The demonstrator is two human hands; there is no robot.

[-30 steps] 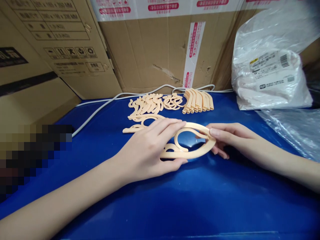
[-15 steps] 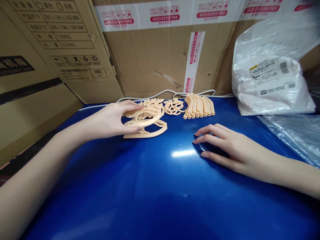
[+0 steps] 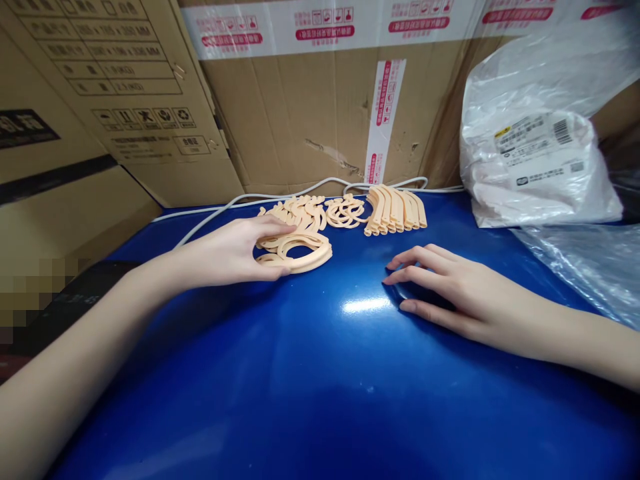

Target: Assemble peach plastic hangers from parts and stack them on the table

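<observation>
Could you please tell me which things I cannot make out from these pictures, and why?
All in the head view:
- Left end of the looped pieces: hidden by the left hand.
- Palm of the right hand: turned from the camera, behind its own back.
- Upper part of the white plastic bag: cut off by the right edge.
- Fine print on its label: too small and blurred.

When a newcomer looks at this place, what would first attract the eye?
Probably the glossy blue table, wide across the foreground. On it lie the cream loops, with the left hand around their left end, while the right hand, holding nothing, is to their right. Next, perhaps the white plastic bag at the back right.
</observation>
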